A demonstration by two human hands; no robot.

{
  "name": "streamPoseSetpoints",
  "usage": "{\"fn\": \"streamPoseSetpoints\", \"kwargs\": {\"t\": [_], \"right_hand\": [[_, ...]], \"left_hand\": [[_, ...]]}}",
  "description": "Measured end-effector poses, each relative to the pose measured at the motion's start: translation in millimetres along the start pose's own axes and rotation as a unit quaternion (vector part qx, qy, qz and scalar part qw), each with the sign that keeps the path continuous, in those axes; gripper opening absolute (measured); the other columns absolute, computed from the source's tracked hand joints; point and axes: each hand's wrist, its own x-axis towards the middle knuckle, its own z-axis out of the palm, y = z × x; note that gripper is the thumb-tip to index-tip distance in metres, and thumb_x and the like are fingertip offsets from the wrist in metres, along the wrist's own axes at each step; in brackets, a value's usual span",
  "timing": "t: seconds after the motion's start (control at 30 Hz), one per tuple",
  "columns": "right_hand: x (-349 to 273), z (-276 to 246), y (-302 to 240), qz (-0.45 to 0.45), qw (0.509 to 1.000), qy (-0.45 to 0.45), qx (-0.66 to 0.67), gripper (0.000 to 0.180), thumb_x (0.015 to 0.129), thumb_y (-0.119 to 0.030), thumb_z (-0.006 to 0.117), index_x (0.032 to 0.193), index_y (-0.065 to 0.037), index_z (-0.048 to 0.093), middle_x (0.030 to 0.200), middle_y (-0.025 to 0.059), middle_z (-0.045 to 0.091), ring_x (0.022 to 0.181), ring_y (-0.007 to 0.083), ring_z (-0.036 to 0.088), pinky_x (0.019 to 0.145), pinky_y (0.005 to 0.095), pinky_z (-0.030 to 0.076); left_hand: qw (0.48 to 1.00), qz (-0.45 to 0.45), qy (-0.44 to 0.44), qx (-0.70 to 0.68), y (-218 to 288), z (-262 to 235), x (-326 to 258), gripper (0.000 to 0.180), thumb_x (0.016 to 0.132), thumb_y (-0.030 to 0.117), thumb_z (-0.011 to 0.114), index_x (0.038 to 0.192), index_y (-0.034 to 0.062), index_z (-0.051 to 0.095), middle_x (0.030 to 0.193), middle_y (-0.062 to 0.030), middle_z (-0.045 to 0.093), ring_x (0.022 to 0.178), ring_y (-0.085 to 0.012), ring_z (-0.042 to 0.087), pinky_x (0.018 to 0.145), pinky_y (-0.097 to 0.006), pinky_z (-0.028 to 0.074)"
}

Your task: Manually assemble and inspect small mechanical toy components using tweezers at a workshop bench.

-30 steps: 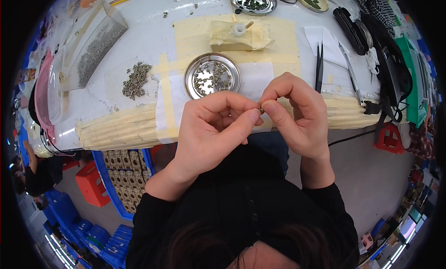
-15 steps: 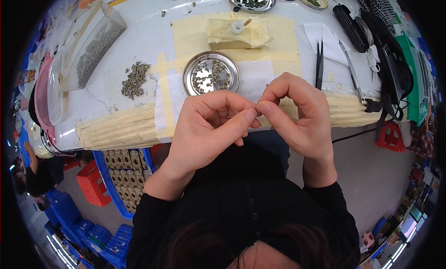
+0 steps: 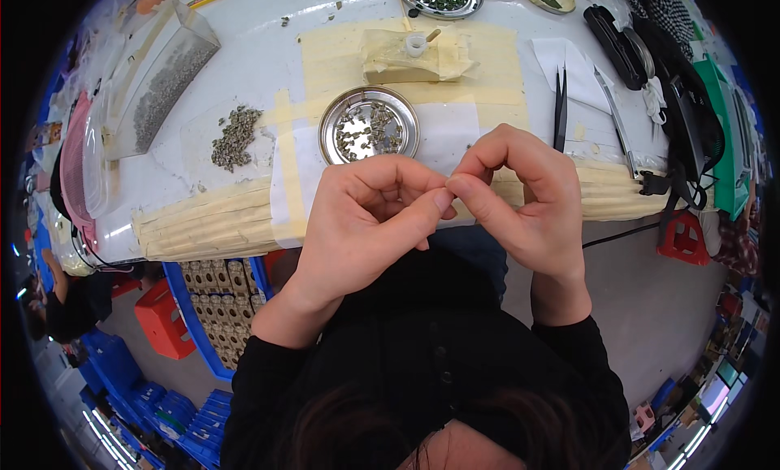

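Observation:
My left hand (image 3: 357,226) and my right hand (image 3: 524,206) meet fingertip to fingertip above the table's near edge. Thumb and forefinger are pinched together on each. Whatever lies between the fingertips is too small or too hidden to name. Just beyond my left hand stands a round metal dish (image 3: 327,137) with small grey-green pieces scattered in it. Left of the dish, a heap of similar small pieces (image 3: 236,138) lies on the table.
A taped block (image 3: 398,70) holding a small white cup (image 3: 416,45) stands behind the dish. Black tweezers (image 3: 561,112) and long metal tweezers (image 3: 615,121) lie at right. A clear bin of grey bits (image 3: 171,84) is at left. Below the table sits a blue tray (image 3: 195,340).
Both hands keep nearly the same pinched pose. The fingertips have shifted very slightly; nothing else visibly differs.

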Motion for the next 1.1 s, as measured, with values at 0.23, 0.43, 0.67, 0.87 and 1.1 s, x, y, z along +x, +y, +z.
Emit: {"fn": "streamPoseSetpoints", "kwargs": {"t": [0.23, 0.43, 0.67, 0.87, 1.1], "right_hand": [[-4, 5, 5, 0.000, 0.999, 0.027, 0.047, 0.009, 0.082, -0.003, 0.071, 0.085, 0.002, 0.065, 0.077, 0.0062, 0.065, 0.066, 0.0121, 0.059, 0.061, 0.0247, 0.048], [-6, 6, 3, 0.049, 0.991, 0.028, 0.121, 0.008, 0.082, -0.001, 0.069, 0.088, 0.002, 0.066, 0.081, 0.0068, 0.066, 0.072, 0.0123, 0.063, 0.067, 0.0249, 0.050], [-6, 8, 2, 0.000, 0.997, 0.041, 0.059, 0.008, 0.081, -0.001, 0.068, 0.089, 0.002, 0.066, 0.081, 0.0064, 0.066, 0.074, 0.0123, 0.063, 0.068, 0.0250, 0.050], [-8, 10, 3, 0.045, 0.992, 0.046, 0.105, 0.009, 0.082, -0.001, 0.069, 0.089, 0.002, 0.066, 0.082, 0.0055, 0.067, 0.073, 0.0114, 0.061, 0.068, 0.0246, 0.049], [-10, 13, 5, 0.045, 0.992, 0.054, 0.106, 0.008, 0.082, -0.002, 0.069, 0.089, 0.001, 0.066, 0.082, 0.0048, 0.066, 0.073, 0.0109, 0.060, 0.069, 0.0247, 0.048]], "left_hand": [[0.998, 0.031, 0.045, 0.002, -2, 7, 1, 0.010, 0.090, 0.007, 0.065, 0.093, -0.0026, 0.068, 0.078, -0.0073, 0.069, 0.061, -0.0052, 0.058, 0.054, -0.018, 0.047], [0.998, 0.050, 0.024, 0.021, -4, 2, 0, 0.012, 0.091, 0.006, 0.066, 0.097, -0.0037, 0.068, 0.084, -0.0051, 0.069, 0.071, -0.0042, 0.062, 0.058, -0.018, 0.049], [0.994, 0.087, 0.052, 0.032, -8, 6, -1, 0.010, 0.090, 0.003, 0.065, 0.097, -0.0042, 0.067, 0.086, -0.0047, 0.070, 0.069, -0.0034, 0.061, 0.058, -0.018, 0.049], [0.995, 0.083, 0.041, 0.024, -9, 4, 0, 0.010, 0.090, 0.003, 0.065, 0.098, -0.0040, 0.067, 0.086, -0.0047, 0.070, 0.071, -0.0034, 0.061, 0.058, -0.018, 0.049], [0.996, 0.078, 0.045, 0.009, -9, 5, -2, 0.007, 0.090, 0.001, 0.064, 0.095, -0.0041, 0.066, 0.085, -0.0049, 0.069, 0.073, -0.0040, 0.062, 0.062, -0.018, 0.049]]}}
